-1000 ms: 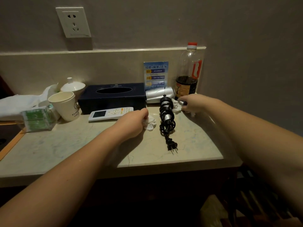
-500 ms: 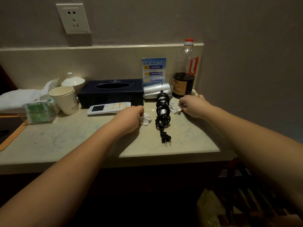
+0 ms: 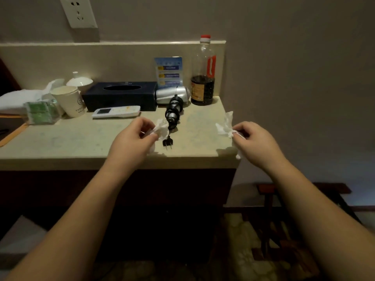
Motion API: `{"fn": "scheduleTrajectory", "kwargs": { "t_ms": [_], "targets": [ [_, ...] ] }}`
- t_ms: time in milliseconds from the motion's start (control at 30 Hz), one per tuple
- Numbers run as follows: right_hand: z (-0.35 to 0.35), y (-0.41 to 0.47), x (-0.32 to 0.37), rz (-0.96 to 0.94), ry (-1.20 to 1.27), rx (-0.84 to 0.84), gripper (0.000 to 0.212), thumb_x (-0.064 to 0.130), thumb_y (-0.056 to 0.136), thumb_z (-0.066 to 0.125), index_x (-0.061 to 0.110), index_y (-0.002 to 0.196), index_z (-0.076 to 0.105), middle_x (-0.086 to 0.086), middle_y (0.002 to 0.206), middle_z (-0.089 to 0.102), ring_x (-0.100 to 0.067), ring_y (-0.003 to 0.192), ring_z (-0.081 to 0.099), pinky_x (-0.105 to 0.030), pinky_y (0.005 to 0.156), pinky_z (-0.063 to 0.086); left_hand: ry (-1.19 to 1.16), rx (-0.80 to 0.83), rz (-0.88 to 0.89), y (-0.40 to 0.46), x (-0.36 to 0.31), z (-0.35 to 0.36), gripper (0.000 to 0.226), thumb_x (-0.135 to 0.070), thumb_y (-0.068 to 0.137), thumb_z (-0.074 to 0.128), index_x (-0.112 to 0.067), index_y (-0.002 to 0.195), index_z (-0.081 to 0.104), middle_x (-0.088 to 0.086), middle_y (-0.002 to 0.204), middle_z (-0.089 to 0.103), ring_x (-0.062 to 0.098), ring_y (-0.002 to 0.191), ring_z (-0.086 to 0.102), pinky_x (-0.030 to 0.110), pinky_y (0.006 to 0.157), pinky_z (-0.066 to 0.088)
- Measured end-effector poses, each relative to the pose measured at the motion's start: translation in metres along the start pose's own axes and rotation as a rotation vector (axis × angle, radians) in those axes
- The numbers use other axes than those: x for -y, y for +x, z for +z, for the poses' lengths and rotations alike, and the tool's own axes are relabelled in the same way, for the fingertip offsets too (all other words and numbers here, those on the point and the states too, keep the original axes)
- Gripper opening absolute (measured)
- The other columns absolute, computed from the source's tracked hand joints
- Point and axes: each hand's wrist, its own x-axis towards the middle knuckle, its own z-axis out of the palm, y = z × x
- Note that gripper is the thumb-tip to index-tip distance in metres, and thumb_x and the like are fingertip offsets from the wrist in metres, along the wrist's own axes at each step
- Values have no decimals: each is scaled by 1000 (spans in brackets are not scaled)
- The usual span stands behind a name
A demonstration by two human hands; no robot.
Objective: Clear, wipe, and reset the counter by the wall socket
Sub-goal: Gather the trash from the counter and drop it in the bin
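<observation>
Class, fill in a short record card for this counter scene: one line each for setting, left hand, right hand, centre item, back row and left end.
Setting: pale counter under a wall socket
Left hand: pinches a crumpled tissue
Right hand: pinches a second tissue
Centre item: hair dryer, cord wound round its handle, plug loose
Back row: tissue box, remote, sauce bottle
Left end: paper cup, green packet

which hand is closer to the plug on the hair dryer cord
Left. The left hand, pinching a crumpled tissue, is just left of the plug. The right hand holds another tissue off to its right, past the counter's right edge.
</observation>
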Motion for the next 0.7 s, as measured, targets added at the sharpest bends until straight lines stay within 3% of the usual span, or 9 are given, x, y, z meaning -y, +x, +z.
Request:
{"fn": "scheduleTrajectory", "kwargs": {
  "t_ms": [100, 167, 367, 533, 700],
  "targets": [
    [-13, -59, -20, 116, 137, 0, 11, 27, 92, 54, 28, 98, 63, 12, 96, 59, -5, 83, 56, -20, 64, 40, -111, -5, -45, -44, -18, 33, 10, -26, 91, 63, -28, 100, 60, -8, 90, 65, 11, 82, 61, 35, 73, 52],
    [-21, -94, -37, 195, 202, 19, 9, 27, 91, 56, 29, 95, 63, 13, 94, 60, -3, 81, 58, -23, 61, 41, -147, 32, -70, -75, -27, 58, 9, -25, 89, 64, -30, 96, 61, -6, 86, 66, 13, 80, 62, 37, 73, 52],
    [-27, -187, -96, 337, 252, 95, 8, 27, 89, 58, 29, 92, 64, 12, 93, 61, -4, 79, 60, -29, 68, 49, -126, 213, -177, -150, -38, 133, 12, -27, 90, 64, -35, 97, 59, -9, 91, 65, 6, 81, 63, 30, 69, 51],
    [-25, -255, -142, 414, 179, 200, 9, 26, 91, 57, 33, 95, 59, 18, 100, 55, 6, 87, 51, -12, 67, 38, -90, 374, -229, -201, -39, 194, 13, -28, 90, 65, -33, 100, 58, -11, 92, 63, 4, 79, 61, 12, 55, 41],
    [-9, -322, -195, 605, 179, 284, 14, 28, 93, 55, 26, 105, 61, 13, 104, 55, 3, 85, 51, -11, 64, 36, -8, 545, -301, -245, -26, 252, 14, -31, 91, 64, -31, 103, 58, -10, 92, 60, 4, 78, 58, 16, 56, 41]
  ]
}}
